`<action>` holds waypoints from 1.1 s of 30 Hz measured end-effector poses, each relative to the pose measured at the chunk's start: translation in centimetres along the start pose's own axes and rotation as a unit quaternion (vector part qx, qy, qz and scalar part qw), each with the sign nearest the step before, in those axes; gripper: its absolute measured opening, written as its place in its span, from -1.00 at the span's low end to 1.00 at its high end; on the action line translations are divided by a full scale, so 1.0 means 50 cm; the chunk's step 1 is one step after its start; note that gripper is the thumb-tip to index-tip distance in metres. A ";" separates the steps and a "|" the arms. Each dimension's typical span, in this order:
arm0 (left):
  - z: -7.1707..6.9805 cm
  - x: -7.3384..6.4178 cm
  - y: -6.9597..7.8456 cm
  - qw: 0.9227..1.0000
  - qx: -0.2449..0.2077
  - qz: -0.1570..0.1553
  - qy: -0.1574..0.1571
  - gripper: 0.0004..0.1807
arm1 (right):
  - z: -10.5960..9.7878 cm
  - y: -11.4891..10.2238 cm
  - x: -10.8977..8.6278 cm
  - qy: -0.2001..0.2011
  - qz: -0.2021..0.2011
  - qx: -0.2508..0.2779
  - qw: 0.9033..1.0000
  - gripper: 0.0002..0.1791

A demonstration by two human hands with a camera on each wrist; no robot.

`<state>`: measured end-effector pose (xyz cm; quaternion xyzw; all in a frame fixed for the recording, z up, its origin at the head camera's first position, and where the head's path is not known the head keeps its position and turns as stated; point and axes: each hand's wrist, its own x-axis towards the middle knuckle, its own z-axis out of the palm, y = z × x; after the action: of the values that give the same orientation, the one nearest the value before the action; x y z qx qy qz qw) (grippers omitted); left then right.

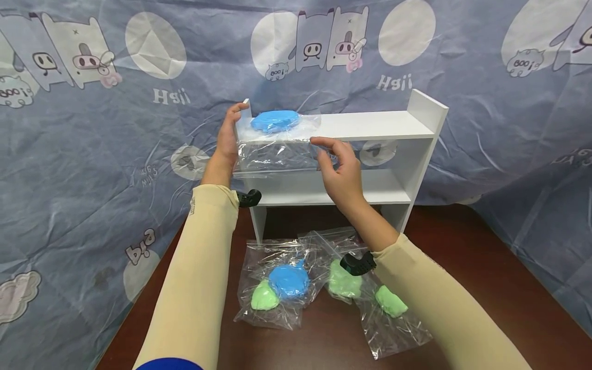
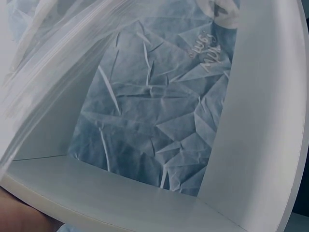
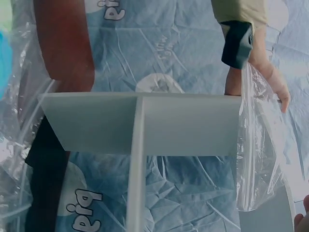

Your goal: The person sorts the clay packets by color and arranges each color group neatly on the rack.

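Observation:
A blue lump (image 1: 275,121) in a clear zip bag (image 1: 277,154) lies on the left of the white shelf's (image 1: 370,125) top board. The bag's zip end droops over the front edge. My left hand (image 1: 227,139) is at the shelf's left side panel, its fingertips near the panel's top; in the right wrist view the left hand (image 3: 270,79) shows beyond that panel. My right hand (image 1: 342,172) is in front of the top board, index fingertip right at the bag's right corner, with a gap between thumb and index finger.
On the brown table (image 1: 273,344) before the shelf lie more clear bags. One pair of lumps is blue (image 1: 289,281) and green (image 1: 264,296); two other green lumps (image 1: 344,280) (image 1: 391,301) lie further right, near my right forearm. A patterned cloth (image 1: 208,61) hangs behind.

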<state>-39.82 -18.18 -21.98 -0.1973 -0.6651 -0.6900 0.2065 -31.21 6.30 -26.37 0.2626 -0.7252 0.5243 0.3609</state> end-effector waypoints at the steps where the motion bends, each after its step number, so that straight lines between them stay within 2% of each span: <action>1: 0.000 0.000 0.001 1.000 -0.003 0.000 -0.001 -0.39 | -0.002 0.000 -0.007 -0.001 -0.003 0.003 1.000 -0.66; 7: -0.004 -0.004 0.001 1.000 0.009 -0.005 -0.003 -0.38 | -0.009 0.010 -0.047 -0.005 0.006 0.012 1.000 -0.66; 16: -0.005 -0.004 0.000 1.000 0.011 -0.008 -0.002 -0.37 | -0.009 0.029 -0.094 -0.020 -0.011 0.018 1.000 -0.68; 22: -0.002 -0.003 0.002 1.000 0.011 -0.006 -0.004 -0.38 | -0.014 0.047 -0.130 -0.028 0.006 0.019 0.999 -0.69; 29: -0.002 0.001 -0.003 1.000 -0.001 0.001 -0.003 -0.38 | -0.015 0.068 -0.172 -0.038 0.017 -0.009 0.999 -0.70; 33: -0.003 0.001 -0.005 1.000 -0.003 0.002 -0.003 -0.38 | -0.012 0.080 -0.198 -0.049 0.030 -0.004 0.998 -0.69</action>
<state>-39.97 -18.33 -22.15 -0.2010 -0.6636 -0.6908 0.2053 -28.16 8.13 -36.46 0.2648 -0.7514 0.5187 0.3102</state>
